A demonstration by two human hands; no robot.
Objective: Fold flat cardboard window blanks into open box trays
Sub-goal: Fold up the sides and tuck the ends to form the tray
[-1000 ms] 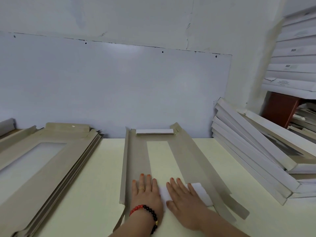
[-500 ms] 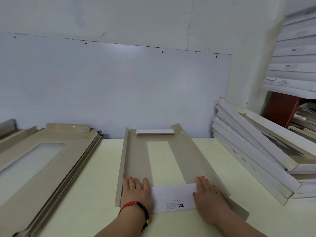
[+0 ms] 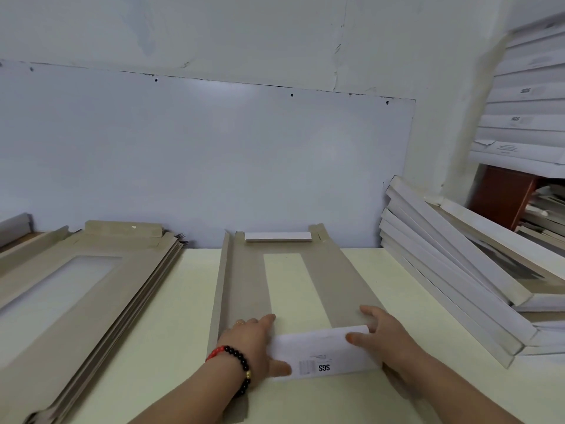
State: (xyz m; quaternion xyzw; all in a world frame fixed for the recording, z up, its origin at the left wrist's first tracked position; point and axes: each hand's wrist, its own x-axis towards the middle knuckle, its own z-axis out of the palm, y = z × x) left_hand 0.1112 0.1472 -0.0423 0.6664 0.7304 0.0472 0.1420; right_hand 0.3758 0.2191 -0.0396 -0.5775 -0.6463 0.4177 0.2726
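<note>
A grey cardboard window blank [image 3: 339, 286] lies lengthwise on the cream table in front of me, its long left wall raised and a white flap folded up at the far end. Its near end flap [image 3: 318, 351], white with a printed SGS mark, is lifted off the table. My left hand [image 3: 252, 341], wearing a red and black bead bracelet, grips the flap's left end. My right hand [image 3: 382, 338] grips its right end, thumb in front and fingers behind.
A stack of flat window blanks [image 3: 79, 289] lies at the left. Finished white trays [image 3: 458, 270] lean in a pile at the right, with more stacked on a shelf [image 3: 526, 117] above. A pale wall board [image 3: 198, 154] stands behind the table [image 3: 171, 325].
My hands went from pressing flat at the middle to spreading apart, then closed on the two ends of the near flap, which has risen off the table.
</note>
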